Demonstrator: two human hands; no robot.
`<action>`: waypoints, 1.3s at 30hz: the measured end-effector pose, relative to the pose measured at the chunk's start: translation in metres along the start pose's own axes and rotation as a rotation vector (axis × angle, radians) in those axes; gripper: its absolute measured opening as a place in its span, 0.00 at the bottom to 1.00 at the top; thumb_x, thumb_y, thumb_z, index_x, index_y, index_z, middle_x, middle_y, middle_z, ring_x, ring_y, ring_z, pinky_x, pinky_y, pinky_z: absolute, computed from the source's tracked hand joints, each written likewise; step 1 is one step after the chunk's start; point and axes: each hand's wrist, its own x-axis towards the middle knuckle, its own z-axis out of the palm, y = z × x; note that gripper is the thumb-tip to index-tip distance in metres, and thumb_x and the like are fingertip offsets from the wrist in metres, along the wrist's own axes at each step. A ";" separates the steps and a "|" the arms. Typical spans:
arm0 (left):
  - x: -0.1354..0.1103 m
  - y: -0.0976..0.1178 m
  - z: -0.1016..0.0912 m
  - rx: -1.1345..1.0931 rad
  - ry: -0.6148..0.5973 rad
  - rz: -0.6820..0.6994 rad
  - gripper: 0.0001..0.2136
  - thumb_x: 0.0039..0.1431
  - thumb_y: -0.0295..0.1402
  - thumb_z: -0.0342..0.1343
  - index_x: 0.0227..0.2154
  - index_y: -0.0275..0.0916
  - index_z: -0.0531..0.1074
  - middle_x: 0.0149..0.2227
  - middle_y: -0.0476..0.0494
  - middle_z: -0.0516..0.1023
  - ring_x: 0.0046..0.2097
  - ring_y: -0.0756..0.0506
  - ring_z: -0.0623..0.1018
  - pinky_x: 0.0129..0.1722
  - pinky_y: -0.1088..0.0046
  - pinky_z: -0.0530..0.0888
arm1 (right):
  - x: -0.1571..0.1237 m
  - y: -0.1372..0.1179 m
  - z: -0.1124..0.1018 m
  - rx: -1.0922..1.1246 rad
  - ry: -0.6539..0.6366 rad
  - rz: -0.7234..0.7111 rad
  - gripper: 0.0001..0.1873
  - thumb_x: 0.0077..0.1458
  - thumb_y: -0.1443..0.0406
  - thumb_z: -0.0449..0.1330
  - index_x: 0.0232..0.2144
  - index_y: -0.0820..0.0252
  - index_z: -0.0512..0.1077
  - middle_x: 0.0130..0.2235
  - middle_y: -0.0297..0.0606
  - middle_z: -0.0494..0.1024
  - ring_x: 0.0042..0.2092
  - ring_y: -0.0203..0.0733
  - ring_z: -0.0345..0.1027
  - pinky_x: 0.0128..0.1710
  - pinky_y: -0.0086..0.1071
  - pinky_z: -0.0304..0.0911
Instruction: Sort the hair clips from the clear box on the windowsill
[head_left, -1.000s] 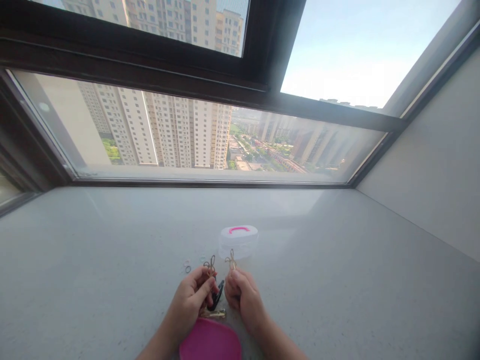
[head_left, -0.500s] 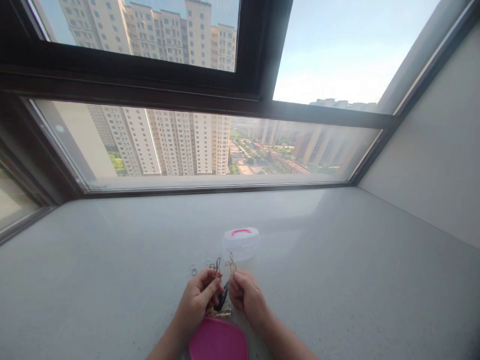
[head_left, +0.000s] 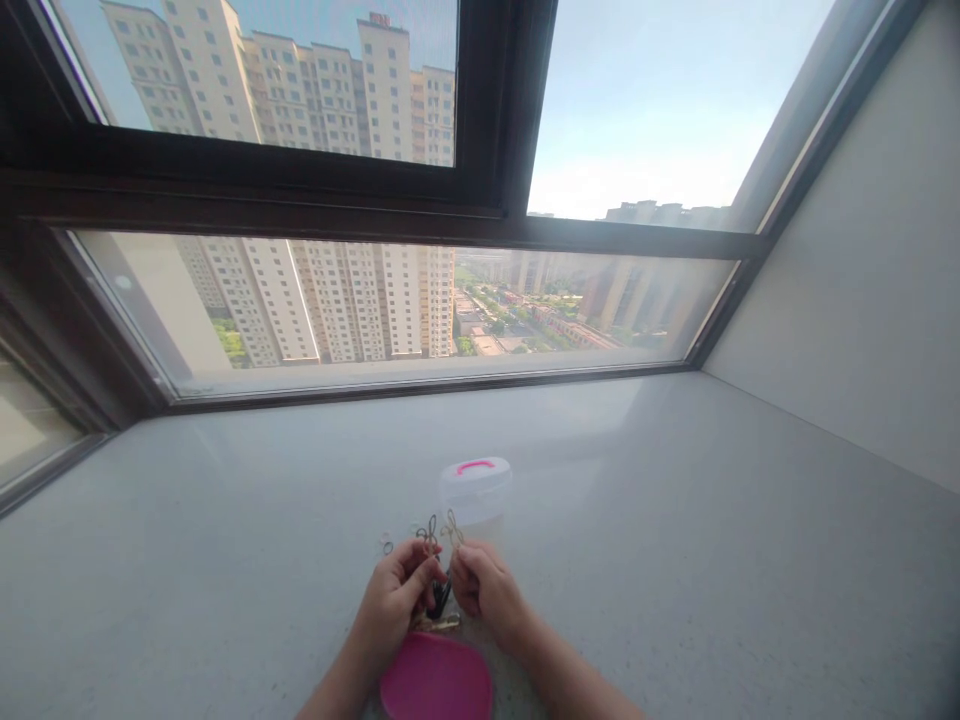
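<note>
My left hand (head_left: 397,590) is closed, thumb against fingers, on a dark bow-shaped hair clip (head_left: 431,528) whose thin loops stick up. Pinched in my right hand (head_left: 486,588) is a gold bow-shaped hair clip (head_left: 453,526), held upright close beside the dark one. Below and between the hands lie a black hair clip (head_left: 439,598) and a gold hair clip (head_left: 439,622), both partly covered by my left fingers. A pink tray (head_left: 436,680) sits between my forearms.
A clear plastic box (head_left: 475,492) with a pink handle stands just beyond my hands. Small hair ties (head_left: 387,547) lie left of it on the pale windowsill (head_left: 645,540). Dark window frames (head_left: 420,385) border the sill at the back.
The view has tilted up slightly. My right hand has brought the gold clip a little left, nearer the dark one. Both grips are unchanged.
</note>
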 end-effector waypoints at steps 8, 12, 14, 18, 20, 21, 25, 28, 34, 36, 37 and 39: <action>-0.001 0.003 0.000 0.007 0.007 -0.004 0.14 0.51 0.40 0.58 0.35 0.35 0.69 0.25 0.49 0.74 0.19 0.54 0.68 0.18 0.80 0.62 | -0.001 -0.001 0.000 0.013 -0.007 -0.003 0.14 0.48 0.61 0.50 0.15 0.59 0.56 0.14 0.23 0.49 0.14 0.27 0.36 0.13 0.25 0.33; -0.001 0.006 0.000 0.039 -0.004 -0.014 0.14 0.51 0.40 0.58 0.35 0.35 0.70 0.22 0.50 0.73 0.20 0.53 0.68 0.18 0.80 0.62 | 0.001 -0.001 0.000 -0.004 -0.010 0.008 0.14 0.48 0.61 0.50 0.15 0.59 0.55 0.14 0.23 0.49 0.14 0.27 0.37 0.13 0.25 0.33; -0.001 0.007 0.000 0.040 -0.005 -0.022 0.14 0.50 0.40 0.58 0.34 0.35 0.70 0.22 0.50 0.73 0.20 0.53 0.68 0.19 0.80 0.62 | 0.001 0.000 0.001 -0.010 -0.006 0.008 0.14 0.47 0.61 0.50 0.15 0.59 0.55 0.14 0.23 0.49 0.14 0.26 0.37 0.13 0.25 0.32; 0.000 0.010 0.000 0.002 -0.005 -0.034 0.14 0.49 0.40 0.59 0.34 0.35 0.70 0.22 0.50 0.74 0.19 0.54 0.68 0.18 0.81 0.61 | 0.003 -0.001 0.002 -0.014 0.004 0.002 0.15 0.46 0.61 0.51 0.14 0.59 0.54 0.13 0.23 0.49 0.14 0.26 0.37 0.13 0.25 0.32; 0.000 0.010 -0.001 -0.013 -0.008 -0.039 0.14 0.49 0.41 0.59 0.33 0.35 0.69 0.22 0.49 0.74 0.20 0.53 0.68 0.18 0.81 0.62 | 0.003 -0.001 0.003 -0.014 0.006 0.002 0.15 0.46 0.61 0.51 0.13 0.58 0.54 0.13 0.23 0.48 0.14 0.26 0.38 0.13 0.25 0.32; 0.000 0.010 -0.001 -0.018 -0.008 -0.040 0.14 0.49 0.41 0.60 0.33 0.35 0.69 0.22 0.49 0.74 0.20 0.53 0.68 0.18 0.80 0.62 | 0.004 -0.001 0.003 -0.013 0.007 0.003 0.15 0.46 0.61 0.51 0.13 0.58 0.54 0.13 0.23 0.48 0.14 0.26 0.38 0.13 0.25 0.32; 0.001 0.009 -0.004 -0.018 -0.007 -0.041 0.14 0.49 0.40 0.59 0.33 0.35 0.70 0.23 0.49 0.74 0.20 0.53 0.69 0.19 0.80 0.62 | 0.004 -0.001 0.004 -0.006 0.003 0.007 0.15 0.45 0.61 0.52 0.13 0.58 0.55 0.13 0.23 0.49 0.13 0.26 0.38 0.12 0.25 0.33; 0.001 0.009 -0.005 -0.003 -0.013 -0.040 0.13 0.50 0.40 0.59 0.34 0.35 0.70 0.24 0.49 0.74 0.21 0.53 0.69 0.19 0.80 0.62 | 0.004 -0.002 0.004 -0.005 0.001 0.003 0.15 0.46 0.61 0.52 0.13 0.59 0.55 0.13 0.23 0.49 0.13 0.26 0.38 0.12 0.25 0.33; 0.002 0.007 -0.004 -0.029 0.000 -0.048 0.15 0.51 0.41 0.57 0.37 0.36 0.67 0.23 0.49 0.75 0.20 0.53 0.69 0.19 0.81 0.62 | 0.003 -0.005 0.004 -0.016 0.001 0.008 0.14 0.47 0.61 0.51 0.14 0.59 0.55 0.13 0.23 0.49 0.13 0.26 0.37 0.12 0.25 0.32; 0.002 0.007 -0.004 -0.038 -0.005 -0.044 0.16 0.51 0.41 0.57 0.37 0.36 0.66 0.22 0.49 0.75 0.19 0.53 0.69 0.18 0.81 0.61 | 0.002 -0.006 0.004 -0.022 0.003 0.008 0.15 0.46 0.61 0.52 0.14 0.59 0.55 0.13 0.23 0.50 0.13 0.26 0.38 0.12 0.25 0.33; 0.002 0.007 -0.003 -0.040 -0.011 -0.040 0.16 0.52 0.41 0.57 0.38 0.36 0.65 0.22 0.50 0.75 0.19 0.53 0.69 0.18 0.81 0.61 | 0.002 -0.006 0.004 -0.025 0.006 0.008 0.15 0.46 0.60 0.52 0.14 0.59 0.55 0.13 0.23 0.50 0.13 0.26 0.38 0.12 0.25 0.33; 0.003 0.007 -0.003 -0.040 -0.021 -0.034 0.15 0.52 0.41 0.56 0.38 0.36 0.64 0.23 0.50 0.75 0.19 0.53 0.69 0.18 0.81 0.61 | 0.002 -0.007 0.004 -0.032 0.010 0.009 0.15 0.46 0.60 0.52 0.14 0.59 0.55 0.13 0.23 0.49 0.13 0.26 0.38 0.12 0.25 0.34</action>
